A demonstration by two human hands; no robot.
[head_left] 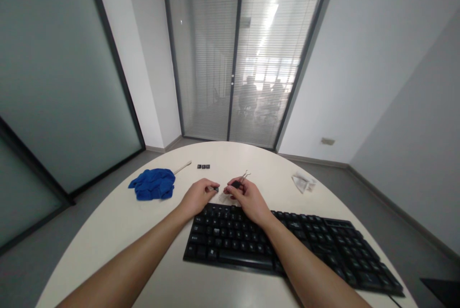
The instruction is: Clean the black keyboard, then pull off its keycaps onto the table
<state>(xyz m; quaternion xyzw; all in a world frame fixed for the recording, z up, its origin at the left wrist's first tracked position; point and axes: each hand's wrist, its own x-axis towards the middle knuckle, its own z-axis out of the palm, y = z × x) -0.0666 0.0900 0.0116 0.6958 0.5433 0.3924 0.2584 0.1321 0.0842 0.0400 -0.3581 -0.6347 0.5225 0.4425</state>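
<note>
A black keyboard [244, 257] lies across the table under my forearms. Just past its top left edge, my left hand [198, 197] pinches a small dark piece [215, 188] that looks like a keycap. Close beside it on the right, my right hand [250, 200] is closed around a wire keycap puller [246, 175] with a black handle, its bent wire tips pointing away from me. Something pale and see-through [226, 198] shows on the table beneath the fingers; I cannot make out what it is. Three black keycaps [203, 166] sit in a row farther back.
A crumpled blue cloth [153, 184] lies on the left of the round white table [143, 241], with a pale brush handle [182, 167] beside it. A white packet [304, 182] rests near the right edge. The keyboard's cable [394, 301] runs off at lower right.
</note>
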